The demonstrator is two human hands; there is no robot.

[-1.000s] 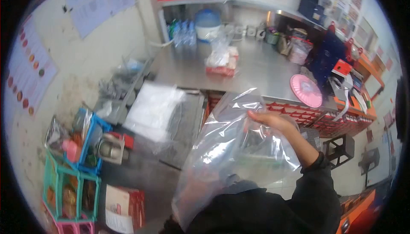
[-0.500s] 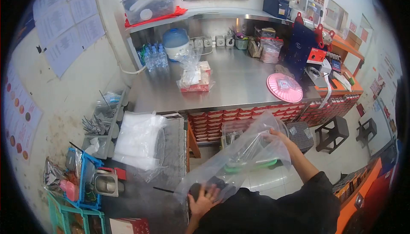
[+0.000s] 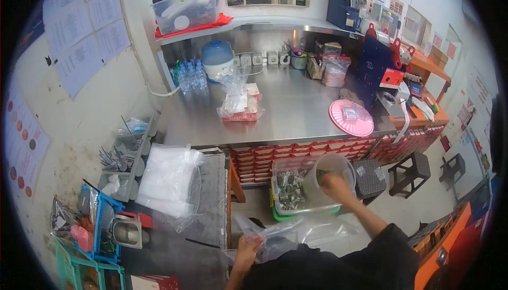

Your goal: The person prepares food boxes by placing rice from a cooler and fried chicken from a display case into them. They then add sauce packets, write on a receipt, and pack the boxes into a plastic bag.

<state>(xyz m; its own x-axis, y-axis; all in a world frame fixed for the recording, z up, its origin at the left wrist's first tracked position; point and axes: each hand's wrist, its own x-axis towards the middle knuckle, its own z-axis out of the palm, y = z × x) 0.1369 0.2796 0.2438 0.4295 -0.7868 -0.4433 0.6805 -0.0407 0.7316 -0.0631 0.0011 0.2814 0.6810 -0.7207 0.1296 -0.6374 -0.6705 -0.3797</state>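
A clear plastic bag (image 3: 317, 230) hangs loosely in front of my body. My left hand (image 3: 248, 247) is closed on its left end, beside the dark table's edge. My right hand (image 3: 335, 188) reaches over the rim of a clear round tub (image 3: 346, 171); its fingers are blurred and partly inside, so their grip cannot be made out. The tub stands at the right of a clear plastic bin (image 3: 296, 163) holding many small shiny green-and-silver packets (image 3: 291, 190). Bright green shows under the bin.
White plastic bags (image 3: 168, 181) lie stacked on the dark table (image 3: 211, 184). Behind is a steel counter (image 3: 296, 104) with a red-and-white box (image 3: 241, 114) and a pink lid (image 3: 351, 123). Stools (image 3: 410, 173) stand right; a cutlery rack (image 3: 124, 155) sits left.
My right hand has let go of the raised bag and moved to the round tub. The bag has dropped lower, uncovering the bin. My left hand has gone from spread fingers to closed on the bag.
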